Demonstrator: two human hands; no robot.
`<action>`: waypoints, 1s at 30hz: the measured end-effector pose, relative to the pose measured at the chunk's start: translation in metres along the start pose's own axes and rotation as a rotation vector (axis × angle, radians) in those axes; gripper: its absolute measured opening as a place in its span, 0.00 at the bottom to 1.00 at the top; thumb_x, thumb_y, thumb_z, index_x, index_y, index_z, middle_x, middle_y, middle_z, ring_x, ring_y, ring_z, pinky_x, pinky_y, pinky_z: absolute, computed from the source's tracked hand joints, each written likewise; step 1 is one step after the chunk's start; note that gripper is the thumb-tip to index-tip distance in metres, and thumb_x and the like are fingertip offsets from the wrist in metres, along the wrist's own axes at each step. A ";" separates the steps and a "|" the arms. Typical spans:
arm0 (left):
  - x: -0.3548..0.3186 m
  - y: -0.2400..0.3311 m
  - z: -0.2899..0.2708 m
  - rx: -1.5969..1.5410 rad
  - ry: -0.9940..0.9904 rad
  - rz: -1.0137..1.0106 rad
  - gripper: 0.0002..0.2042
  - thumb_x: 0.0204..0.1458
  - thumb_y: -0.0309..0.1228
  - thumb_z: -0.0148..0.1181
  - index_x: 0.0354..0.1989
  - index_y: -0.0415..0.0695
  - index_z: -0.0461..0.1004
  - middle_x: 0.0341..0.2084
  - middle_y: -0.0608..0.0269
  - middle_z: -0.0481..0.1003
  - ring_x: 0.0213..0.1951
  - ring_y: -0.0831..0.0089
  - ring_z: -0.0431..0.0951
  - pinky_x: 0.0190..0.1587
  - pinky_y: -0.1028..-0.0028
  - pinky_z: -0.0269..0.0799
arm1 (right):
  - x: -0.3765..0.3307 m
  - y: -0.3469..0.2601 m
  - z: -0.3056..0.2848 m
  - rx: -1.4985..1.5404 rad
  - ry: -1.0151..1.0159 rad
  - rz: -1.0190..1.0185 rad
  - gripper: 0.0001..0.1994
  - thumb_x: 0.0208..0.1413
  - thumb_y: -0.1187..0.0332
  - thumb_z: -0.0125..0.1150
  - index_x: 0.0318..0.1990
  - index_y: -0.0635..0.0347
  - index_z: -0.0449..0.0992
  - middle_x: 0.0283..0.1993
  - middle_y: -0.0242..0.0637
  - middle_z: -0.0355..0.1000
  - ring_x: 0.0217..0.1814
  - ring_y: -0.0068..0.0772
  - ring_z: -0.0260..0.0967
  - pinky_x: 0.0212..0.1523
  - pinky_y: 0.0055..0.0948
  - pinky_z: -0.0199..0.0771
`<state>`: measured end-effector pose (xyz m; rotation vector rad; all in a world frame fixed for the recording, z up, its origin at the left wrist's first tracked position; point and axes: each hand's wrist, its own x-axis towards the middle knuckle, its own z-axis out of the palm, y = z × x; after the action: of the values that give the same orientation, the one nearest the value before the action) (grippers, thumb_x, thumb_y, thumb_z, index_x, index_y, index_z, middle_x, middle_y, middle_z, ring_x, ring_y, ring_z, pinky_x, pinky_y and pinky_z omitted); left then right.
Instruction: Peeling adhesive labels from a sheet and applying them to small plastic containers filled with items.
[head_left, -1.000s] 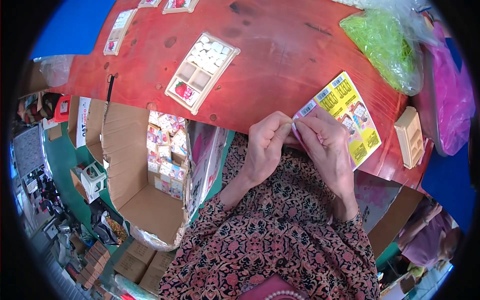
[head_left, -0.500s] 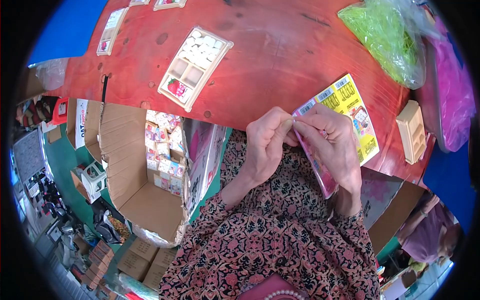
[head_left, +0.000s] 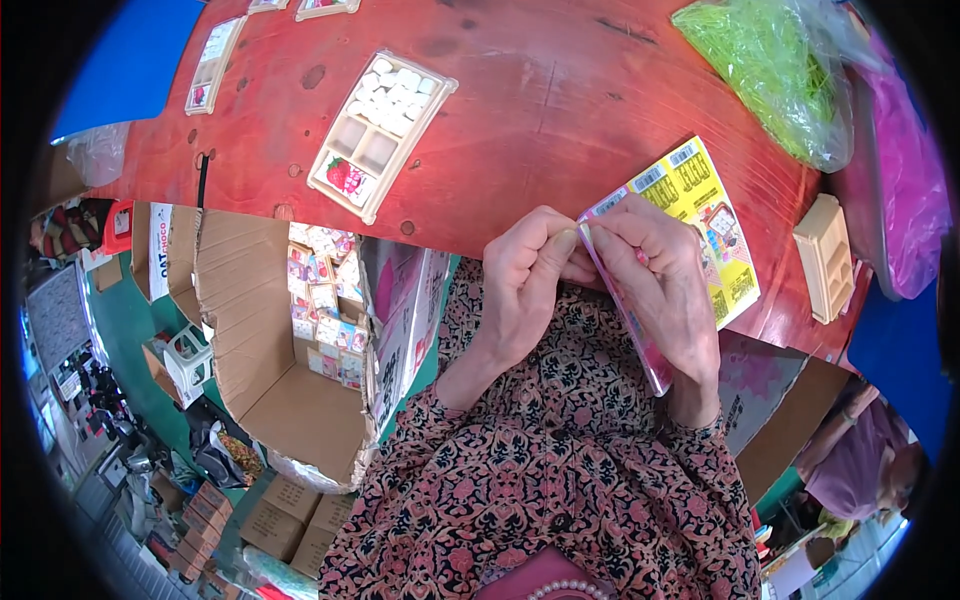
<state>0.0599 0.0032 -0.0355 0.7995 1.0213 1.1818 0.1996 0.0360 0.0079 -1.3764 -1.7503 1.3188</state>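
Note:
A flat printed piece with a yellow face and a pink edge [head_left: 727,245] is held over my lap, at the table's front edge; whether it is a sheet, a card or a thin stack I cannot tell. My right hand [head_left: 662,285] is closed round its near side, with the thumb towards the pink edge. Close beside it, my left hand [head_left: 525,285] is closed in a pinch at the same edge. The two thumbs almost meet there, and the fingers hide what lies between them.
On the red table [head_left: 520,130] a compartment tray [head_left: 335,205] holds white pieces and a strawberry picture. An empty beige tray [head_left: 825,260] stands right, below a bag of green shreds [head_left: 765,85]. An open carton [head_left: 270,330] with small printed packs stands at left. Another person [head_left: 855,460] is at lower right.
My hands stay pinched at the pink edge, with the fingertips shifted slightly left and up. The view has moved a little; the trays lie as before.

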 end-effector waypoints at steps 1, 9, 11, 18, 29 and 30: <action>0.000 0.000 0.000 0.000 0.000 -0.001 0.07 0.59 0.23 0.46 0.33 0.33 0.69 0.27 0.63 0.70 0.27 0.79 0.76 0.31 0.79 0.76 | 0.000 0.000 0.000 -0.010 0.007 -0.006 0.06 0.52 0.75 0.53 0.31 0.71 0.72 0.25 0.43 0.64 0.28 0.42 0.65 0.29 0.34 0.62; 0.003 -0.001 -0.005 0.035 -0.008 0.016 0.02 0.53 0.19 0.56 0.32 0.33 0.70 0.28 0.65 0.71 0.29 0.81 0.75 0.33 0.81 0.75 | 0.000 0.001 0.004 0.016 0.038 -0.043 0.07 0.52 0.74 0.55 0.33 0.71 0.74 0.27 0.43 0.67 0.29 0.42 0.68 0.31 0.33 0.66; 0.003 0.002 -0.004 0.005 0.010 -0.024 0.02 0.53 0.19 0.56 0.31 0.33 0.71 0.28 0.65 0.71 0.29 0.80 0.75 0.33 0.81 0.75 | -0.002 0.000 0.012 0.024 0.135 0.028 0.06 0.51 0.75 0.58 0.31 0.71 0.75 0.26 0.42 0.69 0.27 0.36 0.69 0.30 0.28 0.67; 0.005 0.005 -0.005 -0.017 -0.033 -0.072 0.02 0.48 0.15 0.55 0.30 0.30 0.74 0.28 0.62 0.72 0.30 0.76 0.77 0.34 0.80 0.75 | -0.004 0.001 0.011 0.205 0.201 0.180 0.03 0.50 0.78 0.60 0.29 0.70 0.76 0.24 0.31 0.71 0.26 0.17 0.66 0.28 0.18 0.65; 0.004 -0.004 -0.006 -0.044 -0.007 -0.085 0.00 0.47 0.16 0.59 0.27 0.32 0.75 0.24 0.65 0.73 0.26 0.80 0.76 0.29 0.82 0.73 | -0.003 0.009 0.009 0.278 0.127 0.245 0.03 0.53 0.77 0.57 0.30 0.68 0.76 0.25 0.26 0.71 0.27 0.11 0.62 0.29 0.14 0.62; 0.004 -0.004 -0.004 -0.045 -0.007 -0.081 0.00 0.47 0.16 0.59 0.27 0.32 0.75 0.24 0.65 0.73 0.26 0.80 0.76 0.29 0.82 0.73 | -0.004 0.009 0.008 0.294 0.129 0.253 0.04 0.54 0.77 0.57 0.30 0.69 0.76 0.26 0.26 0.71 0.27 0.11 0.62 0.30 0.14 0.62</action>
<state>0.0573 0.0060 -0.0415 0.7206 1.0086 1.1285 0.1973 0.0295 -0.0031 -1.5080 -1.2700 1.5133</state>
